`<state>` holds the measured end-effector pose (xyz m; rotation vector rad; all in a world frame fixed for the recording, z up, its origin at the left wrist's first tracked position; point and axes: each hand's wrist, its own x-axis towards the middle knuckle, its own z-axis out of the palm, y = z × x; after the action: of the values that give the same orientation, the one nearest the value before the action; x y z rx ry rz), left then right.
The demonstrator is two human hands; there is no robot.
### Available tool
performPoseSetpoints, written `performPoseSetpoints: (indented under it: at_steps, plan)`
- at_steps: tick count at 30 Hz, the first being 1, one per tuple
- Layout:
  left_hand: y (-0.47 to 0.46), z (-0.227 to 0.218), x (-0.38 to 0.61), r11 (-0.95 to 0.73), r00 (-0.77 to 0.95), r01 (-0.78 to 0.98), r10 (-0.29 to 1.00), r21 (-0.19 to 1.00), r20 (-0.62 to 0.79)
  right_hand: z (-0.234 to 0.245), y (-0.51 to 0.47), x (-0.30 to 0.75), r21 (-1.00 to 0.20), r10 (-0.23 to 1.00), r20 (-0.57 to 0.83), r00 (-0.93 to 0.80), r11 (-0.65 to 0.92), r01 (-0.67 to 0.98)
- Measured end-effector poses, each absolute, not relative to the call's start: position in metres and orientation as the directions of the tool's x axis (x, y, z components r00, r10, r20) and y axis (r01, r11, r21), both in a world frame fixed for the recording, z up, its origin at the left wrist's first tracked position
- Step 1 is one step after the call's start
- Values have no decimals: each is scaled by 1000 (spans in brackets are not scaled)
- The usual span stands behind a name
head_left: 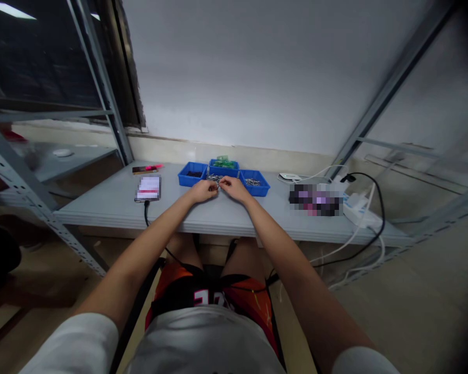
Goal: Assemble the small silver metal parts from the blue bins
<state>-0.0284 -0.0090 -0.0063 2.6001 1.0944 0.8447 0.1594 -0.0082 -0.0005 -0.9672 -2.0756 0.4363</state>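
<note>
My left hand (205,191) and my right hand (232,188) meet above the grey shelf table (171,214), fingertips almost touching. Both are closed in a pinch; whatever lies between the fingers is too small to name. Just behind them stand blue bins: the left bin (185,180) holds dark small parts (195,174), the right bin (262,190) holds shiny metal pieces (252,182). A third bin (215,169), farther back, contains green pieces (225,163). More small metal parts (214,178) show between the bins, partly hidden by my hands.
To the left lie a phone (148,188) on a black cable and a pink-tipped item (153,168). At right are a blurred-out object (315,200), a white device (289,177) and a power strip (356,208) with looping cables. Metal uprights (97,67) frame both sides.
</note>
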Motion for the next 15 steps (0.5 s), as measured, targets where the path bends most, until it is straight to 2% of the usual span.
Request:
performPoseSetpoints:
  at_steps: [9,15]
  plan:
    - [-17,4,-27,-662,460,651,734,373,499,-3,-2,165,-596,762,548,-345,645,477]
    - [-17,6,-25,-668,378,635,707,388,598,-1,-6,164,-602,778,495,-386,628,493]
